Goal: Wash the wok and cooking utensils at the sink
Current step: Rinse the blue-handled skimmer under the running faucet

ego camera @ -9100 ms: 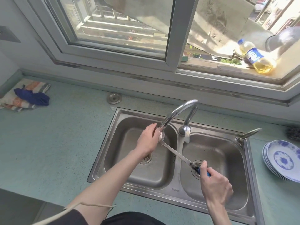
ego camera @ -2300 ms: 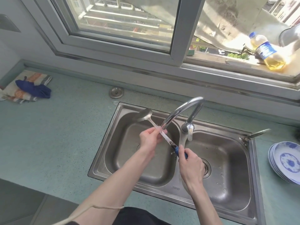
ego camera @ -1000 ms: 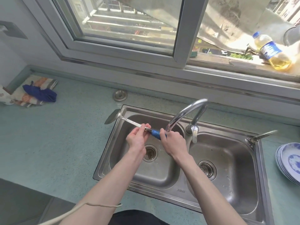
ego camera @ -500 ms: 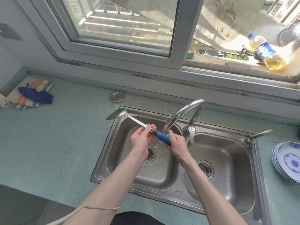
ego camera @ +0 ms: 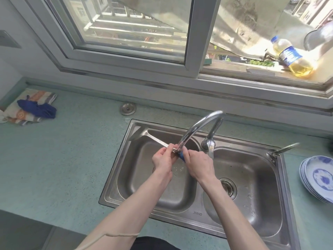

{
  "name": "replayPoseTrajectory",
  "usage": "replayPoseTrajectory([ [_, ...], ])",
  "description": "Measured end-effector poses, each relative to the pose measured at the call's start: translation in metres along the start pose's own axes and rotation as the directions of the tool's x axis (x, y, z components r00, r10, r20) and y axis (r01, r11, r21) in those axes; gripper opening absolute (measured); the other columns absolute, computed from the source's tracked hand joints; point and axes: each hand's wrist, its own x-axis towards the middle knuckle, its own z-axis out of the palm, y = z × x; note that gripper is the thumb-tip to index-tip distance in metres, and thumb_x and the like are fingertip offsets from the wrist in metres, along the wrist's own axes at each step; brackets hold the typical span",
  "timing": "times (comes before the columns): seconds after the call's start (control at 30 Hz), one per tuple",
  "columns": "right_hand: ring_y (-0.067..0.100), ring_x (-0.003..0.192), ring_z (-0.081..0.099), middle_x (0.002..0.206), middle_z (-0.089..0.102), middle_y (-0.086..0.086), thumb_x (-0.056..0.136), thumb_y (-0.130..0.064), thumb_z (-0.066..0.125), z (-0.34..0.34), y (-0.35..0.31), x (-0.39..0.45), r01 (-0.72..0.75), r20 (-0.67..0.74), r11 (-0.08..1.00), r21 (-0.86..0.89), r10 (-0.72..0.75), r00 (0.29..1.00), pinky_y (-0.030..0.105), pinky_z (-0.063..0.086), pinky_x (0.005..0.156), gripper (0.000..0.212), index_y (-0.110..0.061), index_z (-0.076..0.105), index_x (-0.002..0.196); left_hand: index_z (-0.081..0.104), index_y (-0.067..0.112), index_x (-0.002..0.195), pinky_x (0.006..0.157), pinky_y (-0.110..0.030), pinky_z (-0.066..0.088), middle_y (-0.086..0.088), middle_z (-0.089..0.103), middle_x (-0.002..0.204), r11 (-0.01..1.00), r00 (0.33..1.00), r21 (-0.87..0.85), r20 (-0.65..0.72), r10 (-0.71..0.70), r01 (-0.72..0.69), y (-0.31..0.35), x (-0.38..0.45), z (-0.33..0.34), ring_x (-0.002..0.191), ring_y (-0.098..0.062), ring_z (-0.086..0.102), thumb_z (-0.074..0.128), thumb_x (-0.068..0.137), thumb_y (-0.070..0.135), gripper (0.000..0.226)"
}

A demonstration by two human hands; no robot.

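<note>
Spatula now nearer faucet; "JINNO"-like stamp on sink.

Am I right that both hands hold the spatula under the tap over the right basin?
Not quite: the head view shows both hands, left and right, holding the spatula under the tap over the left basin, not the right.

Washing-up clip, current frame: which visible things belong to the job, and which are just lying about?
In the job: spatula, left hand, right hand, faucet, sink.

Lying about: stacked plates, oil bottle, cloths, sink plug.
</note>
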Motion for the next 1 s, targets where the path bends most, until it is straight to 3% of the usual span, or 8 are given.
replayPoseTrajectory([
  [0.17,0.040,0.082,0.070,0.082,0.073,0.013,0.109,-0.050,0.027,0.002,0.010,-0.016,-0.054,-0.103,0.996,0.073,0.062,0.993,0.042,0.053,0.071,0.059,-0.015,0.067,0.084,0.070,0.001,0.092,0.084,-0.040,0.063,-0.019,0.078,0.094,0.999,0.997,0.052,0.073,-0.012,0.009,0.007,0.000,0.001,0.084,-0.029,0.076,0.067,0.099,0.012,0.014],
  [0.3,0.042,0.073,0.067,0.071,0.070,0.012,0.107,-0.050,0.035,0.000,0.024,-0.034,-0.105,-0.149,0.990,0.094,0.119,0.982,0.040,0.047,0.062,0.056,-0.014,0.060,0.072,0.067,-0.005,0.105,0.077,-0.036,0.065,-0.022,0.077,0.100,0.994,0.998,-0.107,-0.054,-0.018,0.012,0.027,0.013,0.002,0.084,-0.025,0.077,0.067,0.098,0.008,0.014],
  [0.4,0.040,0.066,0.065,0.064,0.067,0.009,0.107,-0.049,0.035,0.006,0.039,-0.051,-0.106,-0.158,0.990,0.089,0.120,0.980,0.038,0.043,0.057,0.057,-0.013,0.057,0.069,0.066,-0.007,0.105,0.081,-0.037,0.065,-0.023,0.077,0.100,0.996,0.995,-0.089,-0.096,-0.021,0.012,0.037,0.022,-0.004,0.083,-0.026,0.078,0.068,0.098,0.007,0.015],
  [0.57,0.044,0.069,0.067,0.066,0.069,0.013,0.107,-0.045,0.038,0.012,0.052,-0.069,-0.155,-0.164,0.983,0.100,0.170,0.972,0.039,0.036,0.057,0.048,-0.020,0.054,0.069,0.066,-0.007,0.108,0.079,-0.035,0.064,-0.023,0.077,0.102,0.989,0.998,-0.136,-0.023,-0.061,0.057,0.025,0.011,0.002,0.087,-0.027,0.078,0.069,0.097,0.009,0.020],
  [0.67,0.043,0.077,0.068,0.074,0.071,0.012,0.107,-0.051,0.029,0.007,0.050,-0.070,-0.156,-0.123,0.988,0.016,0.156,0.980,0.041,0.042,0.062,0.048,-0.021,0.046,0.074,0.063,-0.005,0.110,0.076,-0.033,0.065,-0.021,0.075,0.105,0.987,0.996,-0.140,0.040,-0.077,0.082,0.008,0.004,0.003,0.084,-0.025,0.077,0.070,0.094,0.000,0.018],
  [0.77,0.041,0.078,0.069,0.075,0.072,0.011,0.108,-0.053,0.026,0.004,0.052,-0.073,-0.163,-0.105,0.987,-0.003,0.162,0.981,0.042,0.048,0.065,0.055,-0.019,0.055,0.075,0.063,-0.004,0.112,0.079,-0.033,0.064,-0.023,0.070,0.115,0.991,0.984,-0.058,0.137,-0.115,0.124,0.000,-0.003,0.001,0.087,-0.025,0.076,0.066,0.094,-0.005,0.019],
  [0.9,0.040,0.067,0.067,0.061,0.066,0.008,0.103,-0.058,0.024,0.008,0.065,-0.085,-0.192,-0.144,0.981,0.034,0.195,0.970,0.043,0.052,0.059,0.064,-0.016,0.058,0.069,0.070,-0.002,0.093,0.077,-0.034,0.065,-0.020,0.077,0.098,0.981,0.974,-0.032,0.134,-0.183,0.189,0.009,-0.003,0.001,0.080,-0.023,0.078,0.067,0.098,0.010,0.013],
  [1.0,0.040,0.066,0.066,0.059,0.065,0.010,0.101,-0.060,0.025,0.010,0.069,-0.091,-0.212,-0.166,0.977,0.017,0.212,0.963,0.042,0.050,0.056,0.065,-0.016,0.060,0.068,0.067,0.000,0.097,0.067,-0.032,0.065,-0.014,0.078,0.082,0.955,0.962,-0.123,0.078,-0.260,0.269,0.013,0.000,0.001,0.069,-0.021,0.077,0.065,0.099,0.012,0.012],
])
